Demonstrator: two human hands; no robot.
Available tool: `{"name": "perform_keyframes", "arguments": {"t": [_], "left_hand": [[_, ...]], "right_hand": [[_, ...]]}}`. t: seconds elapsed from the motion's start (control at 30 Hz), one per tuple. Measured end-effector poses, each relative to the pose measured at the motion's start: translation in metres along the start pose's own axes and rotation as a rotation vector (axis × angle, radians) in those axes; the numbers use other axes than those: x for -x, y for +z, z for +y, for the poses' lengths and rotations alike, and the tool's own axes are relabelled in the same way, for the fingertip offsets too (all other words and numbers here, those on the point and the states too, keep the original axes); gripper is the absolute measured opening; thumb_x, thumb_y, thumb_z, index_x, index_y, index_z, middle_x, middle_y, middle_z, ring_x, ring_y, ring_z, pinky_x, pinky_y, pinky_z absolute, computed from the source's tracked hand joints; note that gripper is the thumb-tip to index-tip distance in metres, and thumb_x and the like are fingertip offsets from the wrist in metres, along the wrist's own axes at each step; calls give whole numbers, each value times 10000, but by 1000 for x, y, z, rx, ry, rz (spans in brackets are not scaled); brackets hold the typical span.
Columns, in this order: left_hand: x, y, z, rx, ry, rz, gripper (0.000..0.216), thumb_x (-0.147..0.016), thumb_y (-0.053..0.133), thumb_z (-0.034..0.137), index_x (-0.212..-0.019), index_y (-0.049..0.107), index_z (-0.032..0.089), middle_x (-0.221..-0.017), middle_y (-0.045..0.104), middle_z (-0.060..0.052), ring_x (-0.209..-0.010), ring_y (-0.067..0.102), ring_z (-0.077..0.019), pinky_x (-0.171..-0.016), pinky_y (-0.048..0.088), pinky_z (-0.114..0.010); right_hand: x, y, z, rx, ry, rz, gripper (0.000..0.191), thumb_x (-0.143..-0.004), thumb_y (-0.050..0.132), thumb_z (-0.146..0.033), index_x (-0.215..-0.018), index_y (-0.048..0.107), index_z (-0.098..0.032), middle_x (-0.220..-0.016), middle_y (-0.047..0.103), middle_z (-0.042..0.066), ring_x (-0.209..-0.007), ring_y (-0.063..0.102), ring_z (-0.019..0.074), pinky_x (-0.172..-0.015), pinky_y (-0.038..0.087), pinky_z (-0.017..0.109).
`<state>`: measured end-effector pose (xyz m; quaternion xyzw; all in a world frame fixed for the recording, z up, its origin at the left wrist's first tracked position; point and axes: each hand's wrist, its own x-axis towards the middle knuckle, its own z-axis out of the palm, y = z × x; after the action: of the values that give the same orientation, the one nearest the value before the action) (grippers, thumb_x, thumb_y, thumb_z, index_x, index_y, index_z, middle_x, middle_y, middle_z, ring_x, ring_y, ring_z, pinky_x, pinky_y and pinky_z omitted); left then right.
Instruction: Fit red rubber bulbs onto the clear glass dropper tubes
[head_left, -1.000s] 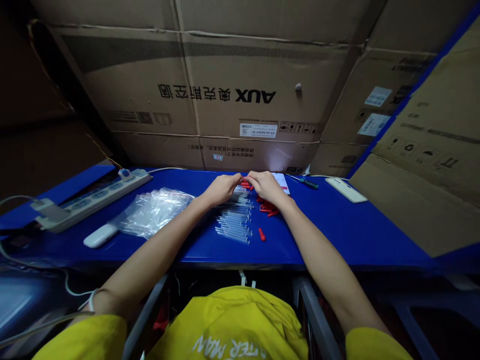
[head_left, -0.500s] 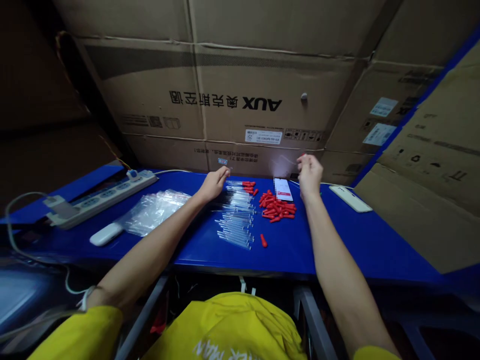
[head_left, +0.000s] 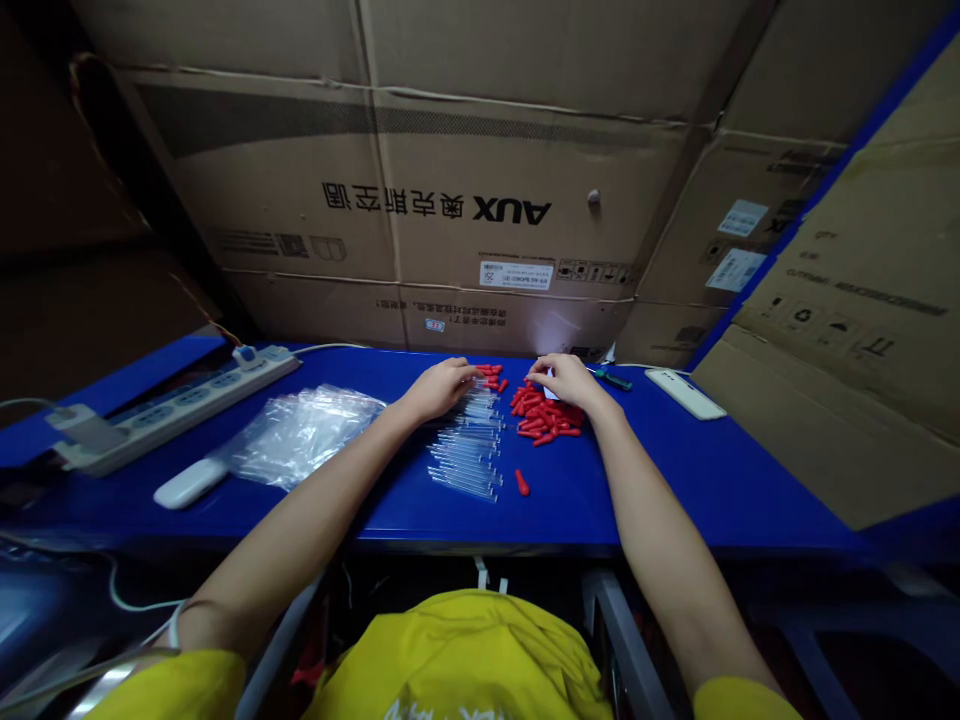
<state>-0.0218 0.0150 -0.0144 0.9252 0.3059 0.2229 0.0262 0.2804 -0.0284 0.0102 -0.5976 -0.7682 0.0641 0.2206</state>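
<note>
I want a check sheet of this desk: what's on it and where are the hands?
Surface: blue table, bare at right.
Job's things: row of clear tubes; pile of red caps; one stray red cap.
Clutter: plastic bags, white device, screwdriver, phone.
Hands: left hand on the tubes' far end; right hand over the cap pile; grip cannot be told.
Cables: power strip with cord, left.
Surroundings: cardboard boxes behind.
</note>
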Motion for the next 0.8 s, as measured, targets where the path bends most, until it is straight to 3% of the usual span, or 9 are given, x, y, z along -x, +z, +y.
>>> {"name": "perform_keyframes", "arguments": {"t": [0.23, 0.47, 0.8], "left_hand": [[0, 5, -5, -2, -32, -38, 249, -1054, 545, 277, -1200, 731, 199, -1181, 766, -101, -1094, 695, -251, -923, 526, -340], [0, 4, -4, 16, 24, -72, 264, -1070, 530, 315, -1167, 749, 203, -1166, 769, -92, -1066, 714, -226, -923, 513, -316], [0, 2, -2, -36, -92, 12, 281, -1060, 524, 314, -1131, 765, 188, -1132, 753, -110, -1074, 677, -259, -926, 518, -353]], "right_hand": [[1, 8, -2, 147, 79, -49, 225, -1021, 663, -354, -1098, 838, -236, -1094, 827, 73, -1024, 730, 218, -884, 467, 274], [2, 12, -22, 325, 85, -43, 461, -1139, 372, -368, -1171, 803, -211, -1217, 780, 133, -1172, 667, 262, -982, 451, 324], [-4, 21, -70, 429, -72, -112, 374, -1102, 440, -287, -1379, 680, -212, -1341, 736, 134, -1252, 599, 292, -1060, 428, 397]]}}
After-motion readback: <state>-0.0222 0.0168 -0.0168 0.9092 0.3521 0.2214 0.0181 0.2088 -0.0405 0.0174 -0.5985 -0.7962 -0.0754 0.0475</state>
